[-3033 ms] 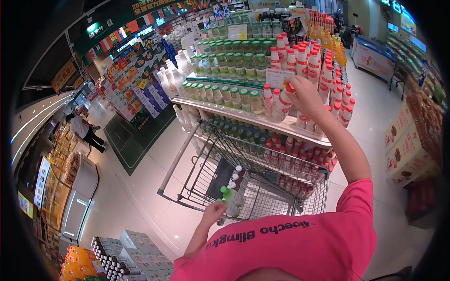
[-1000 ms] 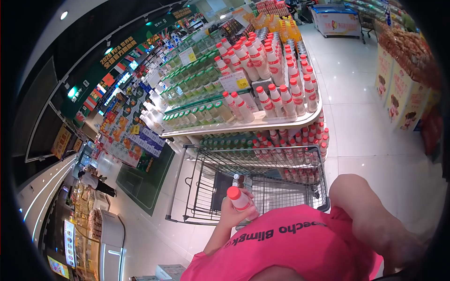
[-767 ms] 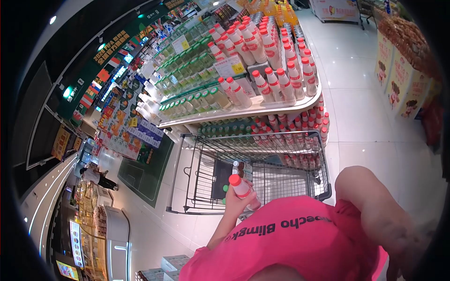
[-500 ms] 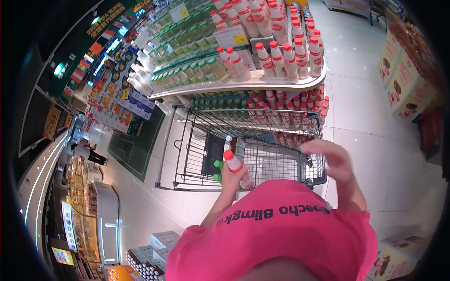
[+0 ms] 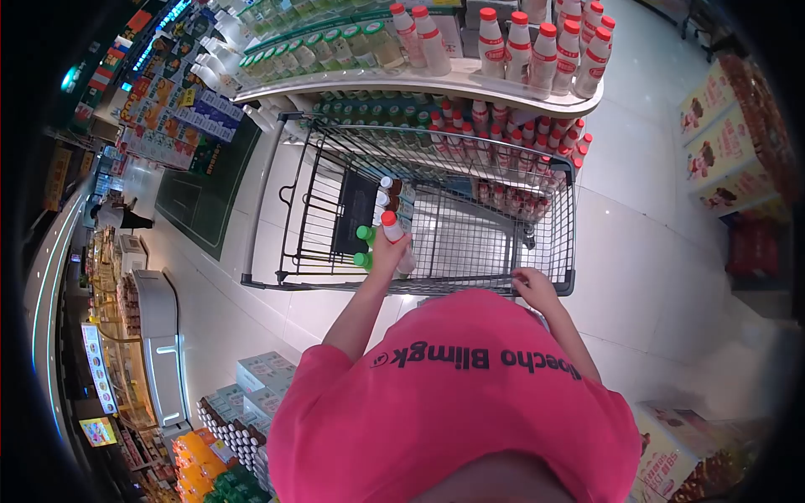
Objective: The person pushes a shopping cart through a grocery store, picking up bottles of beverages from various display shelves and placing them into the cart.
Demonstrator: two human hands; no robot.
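My left hand (image 5: 387,254) is wrapped around a white bottle with a red cap (image 5: 392,226), held inside the near side of a shopping cart (image 5: 470,289). Beside that hand are bottles with green caps (image 5: 364,245). Just beyond it in the cart, white-capped bottles with brown and pale labels (image 5: 401,201) lie together. My right hand (image 5: 535,287) is at the cart's near rim toward the right, its fingers curled onto the edge. The rest of the cart's wire basket shows bare floor through its mesh.
A display shelf (image 5: 470,88) with red-capped bottles (image 5: 543,60) and green-lidded bottles (image 5: 335,49) stands right behind the cart. Printed cartons (image 5: 723,151) are at the right. Stacked drinks (image 5: 243,444) sit at the lower left. A person (image 5: 113,216) is far left.
My right hand has come down from the air above the cart's right end to its near rim. My left hand still holds the red-capped bottle. The view has tilted downward.
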